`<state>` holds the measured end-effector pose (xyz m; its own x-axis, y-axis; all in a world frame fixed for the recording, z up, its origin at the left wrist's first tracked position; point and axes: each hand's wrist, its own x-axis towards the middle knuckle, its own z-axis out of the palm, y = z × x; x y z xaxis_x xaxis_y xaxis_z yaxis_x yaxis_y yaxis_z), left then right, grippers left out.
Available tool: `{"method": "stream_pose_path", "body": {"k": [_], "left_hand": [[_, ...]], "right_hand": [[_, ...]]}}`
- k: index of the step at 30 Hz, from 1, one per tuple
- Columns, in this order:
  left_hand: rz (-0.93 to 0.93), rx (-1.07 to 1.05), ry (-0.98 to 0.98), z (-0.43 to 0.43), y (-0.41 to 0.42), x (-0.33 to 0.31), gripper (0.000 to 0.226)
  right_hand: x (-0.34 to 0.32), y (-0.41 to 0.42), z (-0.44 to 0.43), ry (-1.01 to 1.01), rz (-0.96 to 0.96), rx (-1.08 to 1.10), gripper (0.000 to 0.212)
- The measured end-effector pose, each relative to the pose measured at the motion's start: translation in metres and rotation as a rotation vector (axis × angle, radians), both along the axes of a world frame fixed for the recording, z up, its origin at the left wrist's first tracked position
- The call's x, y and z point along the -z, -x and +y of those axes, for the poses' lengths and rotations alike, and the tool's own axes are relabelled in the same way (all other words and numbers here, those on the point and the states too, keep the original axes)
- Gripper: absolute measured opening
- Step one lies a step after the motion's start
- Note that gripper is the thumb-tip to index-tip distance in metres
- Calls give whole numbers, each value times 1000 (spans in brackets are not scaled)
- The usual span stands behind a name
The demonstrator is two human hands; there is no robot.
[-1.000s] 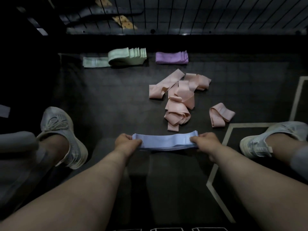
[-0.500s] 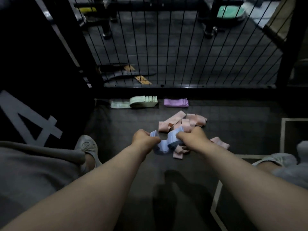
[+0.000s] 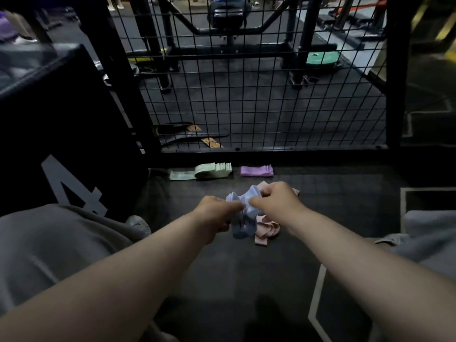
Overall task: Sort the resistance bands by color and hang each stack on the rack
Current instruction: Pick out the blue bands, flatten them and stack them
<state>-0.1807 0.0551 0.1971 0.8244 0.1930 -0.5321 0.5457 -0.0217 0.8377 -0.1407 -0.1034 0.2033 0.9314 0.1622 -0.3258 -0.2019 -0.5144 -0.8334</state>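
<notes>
Our grips pinch the pale blue stack of folded fabric resistance bands [image 3: 243,228], bunched between left hand [image 3: 216,213] and right hand [image 3: 278,201] over loose pink bands [image 3: 267,229] on the floor. The black wire-mesh panel [image 3: 259,95], likely the rack, stands far ahead. The folded purple stack [image 3: 256,170] at its foot lies nearer our right hand.

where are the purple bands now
Head view, centre: the folded purple fabric bands lie on the floor by the black wire mesh panel, right of the pale green band stack.
</notes>
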Motion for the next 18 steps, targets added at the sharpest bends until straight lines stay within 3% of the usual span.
{"method": "stream_pose_path", "body": {"k": [7,13,15,18], "left_hand": [[10,47,223,-10,16,0,27],[9,-27,159,-14,16,-3,18],[-5,6,157,-16,15,-4,15],[-22,65,217,-16,16,0,31]], "right_hand": [[-9,11,-11,-10,33,-18,20],[-8,14,-10,115,-70,-91,53],[-8,15,-8,159,-89,-134,45],[-3,15,-5,158,-83,-134,36]]}}
